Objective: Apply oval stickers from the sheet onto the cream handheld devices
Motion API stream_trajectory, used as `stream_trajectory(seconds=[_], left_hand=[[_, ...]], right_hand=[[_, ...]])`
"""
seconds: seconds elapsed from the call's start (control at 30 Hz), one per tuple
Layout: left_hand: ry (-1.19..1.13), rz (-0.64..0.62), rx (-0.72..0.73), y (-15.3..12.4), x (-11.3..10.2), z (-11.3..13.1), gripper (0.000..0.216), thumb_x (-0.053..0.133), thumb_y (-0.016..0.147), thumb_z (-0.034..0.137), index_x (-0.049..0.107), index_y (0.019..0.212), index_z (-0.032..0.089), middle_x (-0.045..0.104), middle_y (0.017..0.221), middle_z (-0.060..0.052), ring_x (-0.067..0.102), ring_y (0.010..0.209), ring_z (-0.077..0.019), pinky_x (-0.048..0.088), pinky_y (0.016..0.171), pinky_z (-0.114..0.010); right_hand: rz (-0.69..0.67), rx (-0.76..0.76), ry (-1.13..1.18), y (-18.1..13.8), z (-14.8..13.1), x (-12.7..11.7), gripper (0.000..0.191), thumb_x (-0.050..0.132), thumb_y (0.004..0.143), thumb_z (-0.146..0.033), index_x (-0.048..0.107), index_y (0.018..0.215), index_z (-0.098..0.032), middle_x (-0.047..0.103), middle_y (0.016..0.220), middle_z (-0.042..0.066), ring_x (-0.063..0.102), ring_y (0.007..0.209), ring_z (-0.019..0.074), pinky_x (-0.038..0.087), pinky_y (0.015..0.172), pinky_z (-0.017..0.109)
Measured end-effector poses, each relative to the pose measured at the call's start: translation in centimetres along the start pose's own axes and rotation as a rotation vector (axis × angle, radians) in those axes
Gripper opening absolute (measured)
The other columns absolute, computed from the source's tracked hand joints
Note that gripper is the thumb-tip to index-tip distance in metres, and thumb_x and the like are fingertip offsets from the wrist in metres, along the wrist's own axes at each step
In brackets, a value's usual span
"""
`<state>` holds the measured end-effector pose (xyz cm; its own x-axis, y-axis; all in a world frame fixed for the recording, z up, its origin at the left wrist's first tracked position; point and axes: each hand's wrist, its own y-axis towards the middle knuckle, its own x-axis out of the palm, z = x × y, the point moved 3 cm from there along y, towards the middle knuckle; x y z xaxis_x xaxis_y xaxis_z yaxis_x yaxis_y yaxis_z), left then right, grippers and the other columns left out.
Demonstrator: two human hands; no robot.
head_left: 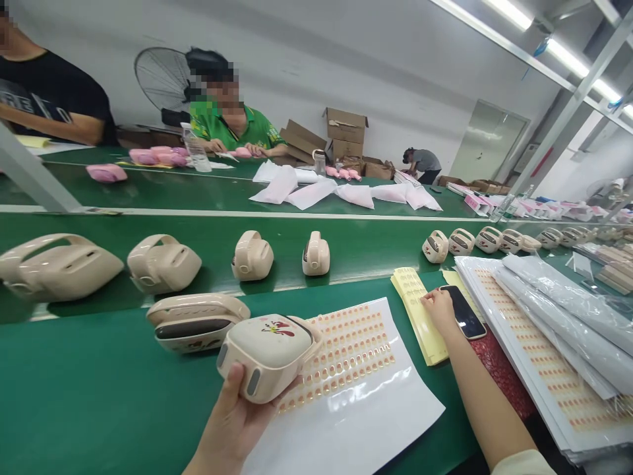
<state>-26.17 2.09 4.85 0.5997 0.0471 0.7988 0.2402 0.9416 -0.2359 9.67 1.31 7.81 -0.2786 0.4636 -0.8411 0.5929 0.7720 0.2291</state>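
Now grips gadget (268,353) in left hand (236,417), pinches at yellow sheets (429,344) with right hand (440,309), risking a drop through one-handed hold.

Factory workshop with long green worktables (99,389)

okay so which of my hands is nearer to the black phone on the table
Right. Your right hand is right beside the phone, fingers at the yellow sheets; your left hand is farther away to its left, holding a cream device.
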Motion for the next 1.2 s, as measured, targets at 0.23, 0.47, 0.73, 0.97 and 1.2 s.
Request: stream_trajectory(seconds=[0.23,0.47,0.73,0.97,1.2], left_hand=[[-0.034,0.017,0.033,-0.3,-0.1,-0.4,0.031,0.062,0.074,0.027,0.062,0.104,0.035,0.074,0.092,0.002,0.068,0.077,-0.025,0.058,0.055,-0.041],[-0.135,0.037,0.049,-0.2,0.0,-1.0,0.03,0.048,0.083,0.021,0.061,0.109,0.03,0.075,0.086,-0.002,0.069,0.071,-0.0244,0.058,0.051,-0.039],[-0.264,-0.119,-0.007,0.1,-0.1,-2.4,0.044,0.053,0.083,0.028,0.045,0.126,0.036,0.072,0.1,-0.003,0.067,0.088,-0.0255,0.057,0.069,-0.039],[-0.302,-0.335,0.059,0.2,0.6,-3.2,0.061,0.054,0.08,0.044,0.033,0.135,0.027,0.066,0.112,-0.01,0.057,0.107,-0.0259,0.049,0.086,-0.032],[-0.292,-0.373,0.041,-0.1,0.6,-3.5,0.054,0.045,0.084,0.046,0.033,0.135,0.03,0.064,0.116,-0.007,0.055,0.11,-0.0226,0.044,0.092,-0.033]], right_hand=[[-0.293,-0.416,-0.188,-2.0,-7.9,4.3,0.03,0.054,0.078,-0.017,0.058,0.107,-0.021,0.054,0.111,0.01,0.052,0.098,0.0214,0.04,0.079,0.029],[-0.472,-0.551,-0.206,-2.3,-8.5,8.3,0.015,0.049,0.08,-0.011,0.062,0.082,-0.018,0.061,0.09,0.007,0.055,0.087,0.0178,0.04,0.067,0.024],[-0.433,-0.501,0.124,-4.2,-10.1,6.0,0.01,0.051,0.08,-0.018,0.058,0.073,-0.02,0.057,0.09,0.004,0.056,0.079,0.0146,0.043,0.06,0.024],[-0.694,-0.168,0.986,-10.9,-15.5,4.3,0.023,0.068,0.062,-0.04,0.058,0.057,-0.02,0.052,0.067,-0.001,0.046,0.061,0.012,0.038,0.058,0.026],[-0.581,-0.035,1.089,-12.4,-15.5,5.8,0.026,0.069,0.059,-0.043,0.058,0.055,-0.02,0.051,0.068,0.0,0.047,0.066,0.015,0.038,0.064,0.03]])
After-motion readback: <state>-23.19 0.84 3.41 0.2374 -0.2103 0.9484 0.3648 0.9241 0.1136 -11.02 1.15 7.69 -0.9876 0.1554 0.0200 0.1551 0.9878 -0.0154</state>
